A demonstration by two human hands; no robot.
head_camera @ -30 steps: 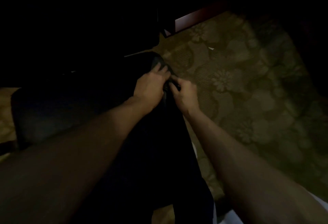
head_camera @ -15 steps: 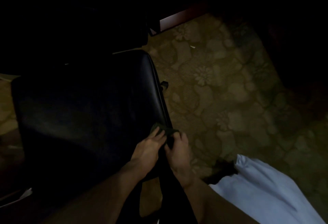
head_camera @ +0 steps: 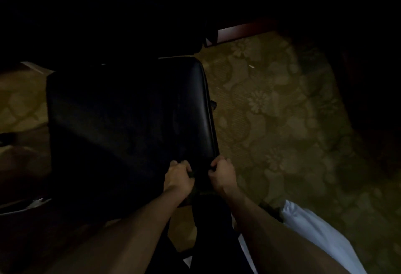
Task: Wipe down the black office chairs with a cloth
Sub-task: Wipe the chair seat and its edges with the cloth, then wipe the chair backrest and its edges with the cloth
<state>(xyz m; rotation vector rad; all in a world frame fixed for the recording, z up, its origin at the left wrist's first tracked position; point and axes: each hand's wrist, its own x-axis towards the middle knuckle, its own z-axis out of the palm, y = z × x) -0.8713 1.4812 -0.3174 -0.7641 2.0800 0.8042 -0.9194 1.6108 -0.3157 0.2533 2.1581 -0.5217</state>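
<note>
Very dark scene, one head view looking down. One black office chair (head_camera: 130, 121) fills the left-centre: the visible part is a broad, roughly rectangular padded panel with rounded corners, smooth and slightly glossy like leather or vinyl, with a piped seam running down its right edge. A small dark knob or lever (head_camera: 213, 105) sticks out beside that right edge. Two bare hands sit at the near right corner of the panel. Left hand (head_camera: 178, 177) has its fingers curled, clenched round a dark bunched cloth (head_camera: 192, 175) that lies against the chair surface between the two hands; the cloth is soft, crumpled and barely separable from the black upholstery, so its full outline cannot be told. Right hand (head_camera: 222, 174) is curled too, fingers hooked over the chair's right edge near the corner; whether it also pinches part of the cloth cannot be told in this light. The two hands are near each other, apart by a narrow gap. Both forearms are bare and run in from the bottom of the frame. A pale, smooth fabric garment (head_camera: 314, 236) shows at lower right beside the right forearm. The floor is carpet (head_camera: 282, 111), olive-brown, low pile, with a repeating floral and scroll pattern. One small white scrap (head_camera: 251, 66) lies on the carpet past the chair's far corner. A reddish wooden furniture edge (head_camera: 234, 32) shows at top centre, the rest of it lost in shadow. One metallic curved piece (head_camera: 32, 204) glints at lower left, possibly chair base, unclear.
</note>
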